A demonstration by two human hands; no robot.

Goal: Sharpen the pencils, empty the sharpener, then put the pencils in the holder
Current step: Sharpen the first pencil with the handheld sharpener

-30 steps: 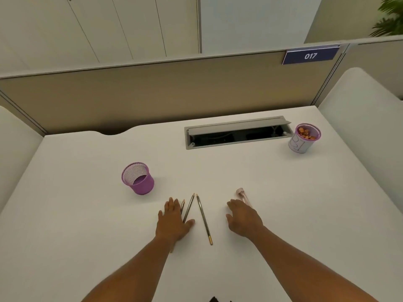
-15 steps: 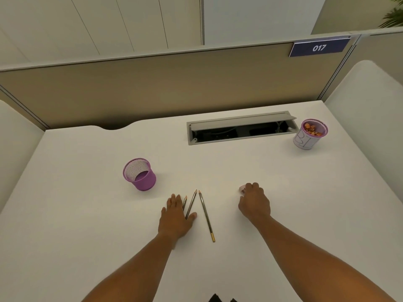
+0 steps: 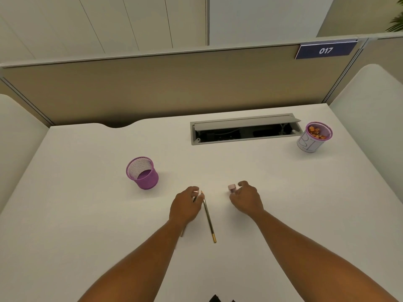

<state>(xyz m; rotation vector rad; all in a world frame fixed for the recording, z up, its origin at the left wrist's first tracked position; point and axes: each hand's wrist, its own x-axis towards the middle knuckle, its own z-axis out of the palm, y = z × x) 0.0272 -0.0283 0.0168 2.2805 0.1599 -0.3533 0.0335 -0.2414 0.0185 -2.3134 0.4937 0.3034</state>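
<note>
A dark pencil [image 3: 209, 219] with a gold end lies on the white desk [image 3: 87, 214], pointing away from me. My left hand [image 3: 185, 207] is curled just left of it, fingers pinched on another pencil whose shaft is mostly hidden under the palm; a gold end pokes out beside my wrist. My right hand [image 3: 246, 199] closes on a small pink sharpener [image 3: 231, 188], thumb and fingers around it. An empty purple mesh holder [image 3: 142, 173] stands upright to the left of my hands.
A white cup with a purple rim [image 3: 314, 137], holding orange-brown shavings, stands at the far right. An open grey cable hatch [image 3: 244, 129] is set into the desk behind. A beige partition bounds the back; white side panels flank the desk.
My left hand went from lying flat on the pencils to pinching one. My right hand slid forward to the sharpener and closed around it.
</note>
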